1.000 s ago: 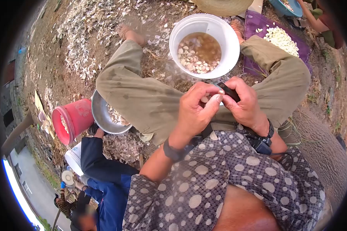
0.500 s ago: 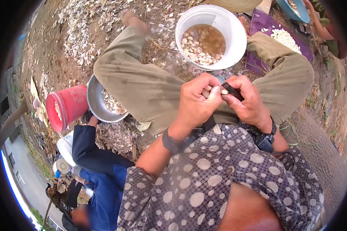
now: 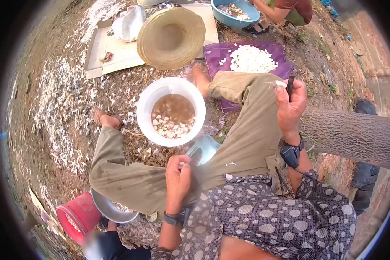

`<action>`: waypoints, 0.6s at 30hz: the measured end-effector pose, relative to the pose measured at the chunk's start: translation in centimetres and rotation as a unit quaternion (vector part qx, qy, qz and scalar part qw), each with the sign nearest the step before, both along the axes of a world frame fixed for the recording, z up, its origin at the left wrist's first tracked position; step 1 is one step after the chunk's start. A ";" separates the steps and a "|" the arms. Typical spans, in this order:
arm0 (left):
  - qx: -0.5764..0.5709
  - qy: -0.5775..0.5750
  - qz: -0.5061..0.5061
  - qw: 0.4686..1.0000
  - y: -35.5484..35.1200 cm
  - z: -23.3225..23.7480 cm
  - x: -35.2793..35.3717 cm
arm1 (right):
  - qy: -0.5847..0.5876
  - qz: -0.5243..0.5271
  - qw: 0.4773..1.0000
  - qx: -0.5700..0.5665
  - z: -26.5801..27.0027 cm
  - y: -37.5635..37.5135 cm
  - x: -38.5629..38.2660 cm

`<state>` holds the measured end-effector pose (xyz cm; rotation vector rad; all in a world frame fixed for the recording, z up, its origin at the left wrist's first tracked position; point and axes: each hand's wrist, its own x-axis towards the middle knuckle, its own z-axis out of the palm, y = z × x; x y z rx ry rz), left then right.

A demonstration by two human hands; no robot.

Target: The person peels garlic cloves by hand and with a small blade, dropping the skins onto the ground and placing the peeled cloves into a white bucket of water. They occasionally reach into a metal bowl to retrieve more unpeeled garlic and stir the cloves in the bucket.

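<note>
My right hand (image 3: 292,106) is raised over my right knee, closed on a small black-handled knife (image 3: 290,85). Pinched by the thumb of that hand is a pale garlic clove (image 3: 281,84). Low over my lap, my left hand (image 3: 178,180) has its fingers curled round garlic cloves (image 3: 182,164), mostly hidden by the fingers. A white bucket (image 3: 144,125) stands between my legs, with brownish water and garlic cloves (image 3: 173,129) inside. Beyond my right leg, a heap of peeled cloves (image 3: 252,59) lies on a purple mesh cloth (image 3: 214,54).
A straw hat (image 3: 171,39) rests on cardboard (image 3: 97,58) ahead. Near my left knee are a red bucket (image 3: 89,210) and a metal bowl (image 3: 100,203). A tree trunk (image 3: 351,134) is at right. Another person's arm (image 3: 273,14) reaches by a blue basin (image 3: 229,19).
My hands have parted. The right has moved forward and right with the knife and a clove; the left has drawn left and down. The view has turned toward the right.
</note>
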<state>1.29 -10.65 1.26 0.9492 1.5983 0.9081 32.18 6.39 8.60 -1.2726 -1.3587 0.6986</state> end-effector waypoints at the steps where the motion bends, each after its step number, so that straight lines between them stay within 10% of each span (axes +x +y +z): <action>1: 0.018 0.029 -0.026 0.999 0.1 -0.4 0.0 | -0.043 -0.022 0.999 0.010 0.3 2.0 2.7; 8: -0.063 -0.033 -0.110 0.991 1.5 -0.9 0.9 | -0.041 -0.123 0.991 -0.028 -4.5 11.2 15.3; 18: -0.051 -0.115 -0.054 0.991 3.3 0.1 2.7 | 0.185 -0.205 0.961 -0.019 -5.7 -0.8 8.8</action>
